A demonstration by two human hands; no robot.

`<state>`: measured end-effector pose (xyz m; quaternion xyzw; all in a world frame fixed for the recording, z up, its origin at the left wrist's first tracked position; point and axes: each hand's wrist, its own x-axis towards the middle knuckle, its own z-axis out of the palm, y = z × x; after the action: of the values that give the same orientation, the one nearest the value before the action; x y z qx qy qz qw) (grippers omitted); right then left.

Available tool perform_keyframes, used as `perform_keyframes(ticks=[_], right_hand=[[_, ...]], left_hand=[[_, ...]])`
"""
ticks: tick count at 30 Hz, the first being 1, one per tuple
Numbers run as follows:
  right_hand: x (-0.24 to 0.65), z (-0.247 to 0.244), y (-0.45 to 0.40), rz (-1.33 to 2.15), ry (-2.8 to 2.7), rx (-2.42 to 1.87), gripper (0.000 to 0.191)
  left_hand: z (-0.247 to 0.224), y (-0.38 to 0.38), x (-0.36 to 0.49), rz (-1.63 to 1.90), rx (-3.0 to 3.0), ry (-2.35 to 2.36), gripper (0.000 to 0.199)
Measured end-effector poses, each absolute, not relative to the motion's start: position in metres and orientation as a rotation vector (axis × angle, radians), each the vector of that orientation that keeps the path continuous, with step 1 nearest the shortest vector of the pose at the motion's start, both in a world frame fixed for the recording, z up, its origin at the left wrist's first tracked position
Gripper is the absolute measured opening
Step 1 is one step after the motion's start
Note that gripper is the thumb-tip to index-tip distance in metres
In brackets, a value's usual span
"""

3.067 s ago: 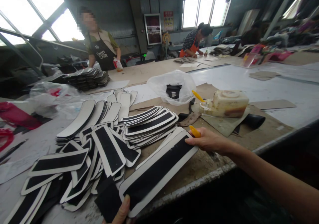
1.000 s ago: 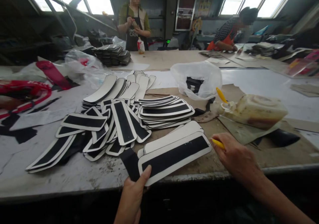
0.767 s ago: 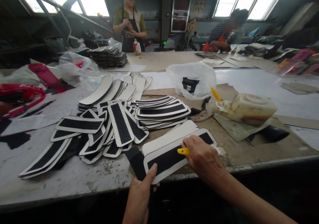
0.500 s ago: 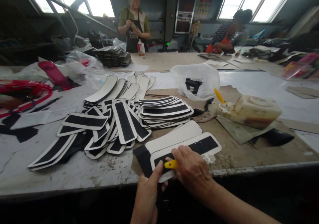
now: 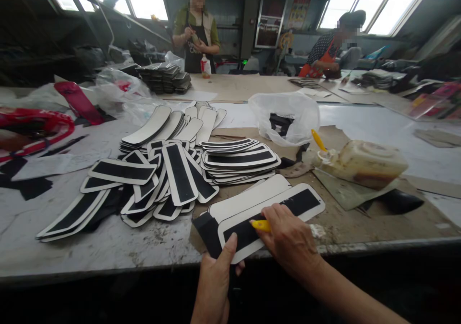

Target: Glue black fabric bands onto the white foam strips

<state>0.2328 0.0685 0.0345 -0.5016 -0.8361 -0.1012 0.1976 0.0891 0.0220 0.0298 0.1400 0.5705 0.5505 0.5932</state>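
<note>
At the table's front edge, my left hand (image 5: 219,271) grips the near left end of a white-rimmed black panel (image 5: 302,203), thumb on top. Over the panel's middle, my right hand (image 5: 288,237) is closed around a yellow-handled tool (image 5: 261,225); its working end is hidden, with a whitish tuft just right of the hand. Beneath the panel lie a plain white piece (image 5: 248,196) and a black strip (image 5: 207,232). Left of these is a loose heap of similar panels (image 5: 180,175), beside a neater stack (image 5: 239,158).
A stained plastic container (image 5: 374,163) lies at the right, near another yellow handle (image 5: 318,140). Behind the stack sits a clear bag (image 5: 302,117) holding black pieces. Plastic bags (image 5: 122,93) lie at the left. Two people are across the table (image 5: 237,84).
My right hand and the yellow-handled tool have moved right along the panel. The panel has shifted slightly right, while my left hand keeps its grip at the end.
</note>
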Motion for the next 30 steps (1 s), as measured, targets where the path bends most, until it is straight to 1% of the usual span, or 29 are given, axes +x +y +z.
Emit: perform_keyframes(ticks=[3,5,9,11,14,16,17,18,20,22,24,27,30], right_hand=[[0.214,0.032,0.062,-0.195,-2.350,-1.302,0.007],[0.208,0.031,0.059,-0.184,-2.355,-1.251,0.012],[0.223,0.036,0.061,-0.282,-2.335,-1.254,0.039],[0.242,0.042,0.068,-0.377,-2.316,-1.328,0.047],[0.278,0.054,0.088,-0.521,-2.148,-1.598,0.049],[0.299,0.060,0.105,-0.498,-1.999,-1.789,0.052],[0.308,0.063,0.112,-0.399,-1.957,-1.863,0.051],[0.314,0.064,0.118,-0.227,-1.955,-1.903,0.048],[0.321,0.065,0.125,0.296,-1.970,-1.885,0.040],[0.321,0.063,0.126,0.879,-1.842,-1.784,0.043],[0.319,0.062,0.124,1.313,-1.556,-1.692,0.044],[0.314,0.061,0.125,1.636,-1.197,-1.549,0.043],[0.310,0.063,0.134,1.747,-1.093,-1.422,0.043]], left_hand=[[0.030,0.022,0.091,1.285,0.336,1.338,0.038],[0.030,0.021,0.091,1.279,0.339,1.334,0.036],[0.026,0.021,0.086,1.269,0.366,1.320,0.033],[0.024,0.021,0.082,1.280,0.346,1.326,0.032],[0.024,0.022,0.074,1.300,0.317,1.340,0.031],[0.027,0.023,0.070,1.307,0.301,1.342,0.031],[0.029,0.024,0.068,1.310,0.289,1.341,0.031],[0.031,0.025,0.067,1.315,0.273,1.342,0.032],[0.033,0.027,0.063,1.329,0.245,1.346,0.033],[0.034,0.028,0.057,1.326,0.229,1.334,0.033],[0.032,0.028,0.048,1.269,0.212,1.283,0.031],[0.028,0.024,0.032,1.125,0.188,1.197,0.030],[0.031,0.026,0.020,1.038,0.278,1.169,0.031]])
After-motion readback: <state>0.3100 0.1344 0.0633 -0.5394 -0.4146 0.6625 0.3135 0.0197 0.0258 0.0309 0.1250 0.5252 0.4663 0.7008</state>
